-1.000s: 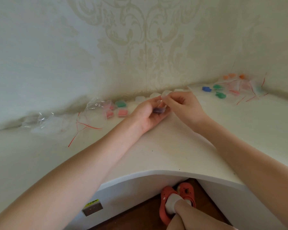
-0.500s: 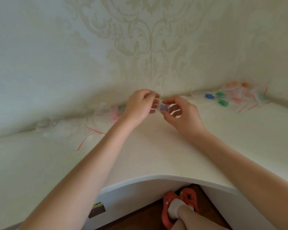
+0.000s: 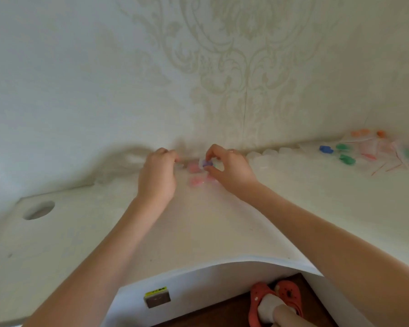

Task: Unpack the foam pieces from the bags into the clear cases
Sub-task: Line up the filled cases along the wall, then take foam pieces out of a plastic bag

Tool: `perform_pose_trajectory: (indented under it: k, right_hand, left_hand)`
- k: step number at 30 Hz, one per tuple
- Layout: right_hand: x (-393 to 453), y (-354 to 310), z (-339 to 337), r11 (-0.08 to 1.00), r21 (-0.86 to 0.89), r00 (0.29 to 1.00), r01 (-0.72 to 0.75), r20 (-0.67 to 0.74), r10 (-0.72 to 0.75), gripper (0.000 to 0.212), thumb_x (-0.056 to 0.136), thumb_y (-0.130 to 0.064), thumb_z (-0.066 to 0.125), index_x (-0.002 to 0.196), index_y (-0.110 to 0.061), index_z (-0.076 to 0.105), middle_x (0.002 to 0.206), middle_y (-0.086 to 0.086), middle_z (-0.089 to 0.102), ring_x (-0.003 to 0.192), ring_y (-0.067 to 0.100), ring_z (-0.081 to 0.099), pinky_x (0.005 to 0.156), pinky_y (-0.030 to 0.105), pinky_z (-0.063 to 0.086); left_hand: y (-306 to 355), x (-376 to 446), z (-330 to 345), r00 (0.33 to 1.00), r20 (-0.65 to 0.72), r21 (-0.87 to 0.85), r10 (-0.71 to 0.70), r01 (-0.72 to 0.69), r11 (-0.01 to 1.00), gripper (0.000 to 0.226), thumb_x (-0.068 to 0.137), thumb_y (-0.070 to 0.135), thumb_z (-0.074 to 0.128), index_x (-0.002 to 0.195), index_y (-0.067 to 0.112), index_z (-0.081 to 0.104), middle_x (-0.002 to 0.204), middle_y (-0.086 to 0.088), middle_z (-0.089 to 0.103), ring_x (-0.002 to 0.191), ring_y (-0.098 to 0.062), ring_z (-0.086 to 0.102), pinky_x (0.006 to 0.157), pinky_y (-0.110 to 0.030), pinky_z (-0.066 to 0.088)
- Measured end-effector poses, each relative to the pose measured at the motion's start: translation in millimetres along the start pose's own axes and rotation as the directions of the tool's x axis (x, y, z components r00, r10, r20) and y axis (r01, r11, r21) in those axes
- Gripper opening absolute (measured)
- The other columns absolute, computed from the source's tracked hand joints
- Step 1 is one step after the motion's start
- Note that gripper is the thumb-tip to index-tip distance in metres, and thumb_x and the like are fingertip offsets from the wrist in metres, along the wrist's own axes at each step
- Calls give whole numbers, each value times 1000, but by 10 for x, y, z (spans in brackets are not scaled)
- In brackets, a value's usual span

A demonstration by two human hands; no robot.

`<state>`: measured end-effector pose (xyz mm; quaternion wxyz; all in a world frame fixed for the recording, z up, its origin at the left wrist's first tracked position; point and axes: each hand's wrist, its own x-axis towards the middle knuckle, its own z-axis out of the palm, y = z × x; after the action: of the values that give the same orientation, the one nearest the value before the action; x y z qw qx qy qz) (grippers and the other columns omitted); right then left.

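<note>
Grip: right hand (image 3: 229,169) pinches purple foam piece (image 3: 207,164); orientation blurred.

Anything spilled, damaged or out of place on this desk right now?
Nothing looks spilled or damaged. The right hand pinches a small clear case with a purple foam piece. Loose blue and green foam pieces and opened bags lie scattered at far right, which fits unpacking. The frame is blurred.

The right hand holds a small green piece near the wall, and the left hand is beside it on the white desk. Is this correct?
Not quite: in the head view the piece pinched by the right hand is purple, not green. The rest stands: it is near the wall, and the left hand is beside it on the white desk.
</note>
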<state>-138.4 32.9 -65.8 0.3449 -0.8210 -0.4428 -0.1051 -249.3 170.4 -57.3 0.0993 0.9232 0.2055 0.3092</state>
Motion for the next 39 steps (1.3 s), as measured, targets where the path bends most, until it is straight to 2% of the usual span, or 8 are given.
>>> perform_pose_trajectory:
  k: [10,15,22,25,27,30,35,39]
  right_hand:
    - [-96,113,-9,998,-63,998,-4,65,8,31,97,-29,47,126,-32,59,145,-5,45,132,15,43,108,35,29]
    - [-354,520,-505,995,-86,983,-51,-179,35,26,96,-21,51,117,-21,66,128,0,62,118,20,56,99,25,34]
    - [-718,1332,-1289,908,-283,894,-310,-412,177,26,94,-17,53,116,-18,66,119,5,67,114,33,54,97,42,39]
    - [-807,1637,-1511,725,-447,851,-523,-320,417,43,95,-25,50,137,-23,46,147,6,42,134,33,33,104,46,27]
    - [-858,1807,-1569,604,-528,784,-597,-226,578,48,97,-34,44,144,-28,35,153,5,30,139,31,26,107,47,25]
    - [-935,2009,-1565,645,-406,754,-647,-214,621,37,99,-28,39,134,-26,52,134,12,55,121,34,49,100,42,38]
    - [-969,1955,-1595,743,-245,733,-623,-515,445,24,94,-17,50,108,-17,69,106,11,68,97,32,60,81,37,44]
    - [-861,1631,-1618,904,139,683,-405,-611,400,14,93,-13,50,95,-12,64,81,10,64,74,13,61,69,26,44]
  left_hand:
    - [-188,-104,-20,999,-16,238,-28,31,971,15,76,19,57,83,21,71,96,-1,69,97,-28,58,85,-34,36]
    - [64,-58,35,999,-37,265,36,-25,964,22,79,34,55,81,22,72,124,0,62,126,-24,44,110,-43,7]
    - [849,-21,307,980,-48,253,195,-177,951,12,76,23,58,73,16,67,79,0,66,92,-29,54,107,-58,14]
    - [1276,-31,518,897,6,13,442,-442,897,25,75,31,52,85,18,71,95,-4,70,99,-30,60,103,-55,27]
    - [1540,-76,644,767,242,-176,594,-567,805,40,89,41,46,123,26,60,142,-2,47,134,-24,36,114,-47,14]
    - [1742,-119,837,622,495,-217,607,-588,779,50,97,49,35,145,34,32,159,7,6,146,-12,-2,117,-39,-8]
    - [1748,-99,1032,736,451,-240,505,-445,863,46,98,44,38,139,24,44,157,0,18,145,-20,11,118,-32,7]
    - [1744,-139,1053,860,35,-314,509,-474,823,36,93,31,53,121,8,58,127,-9,57,126,-28,40,108,-36,32]
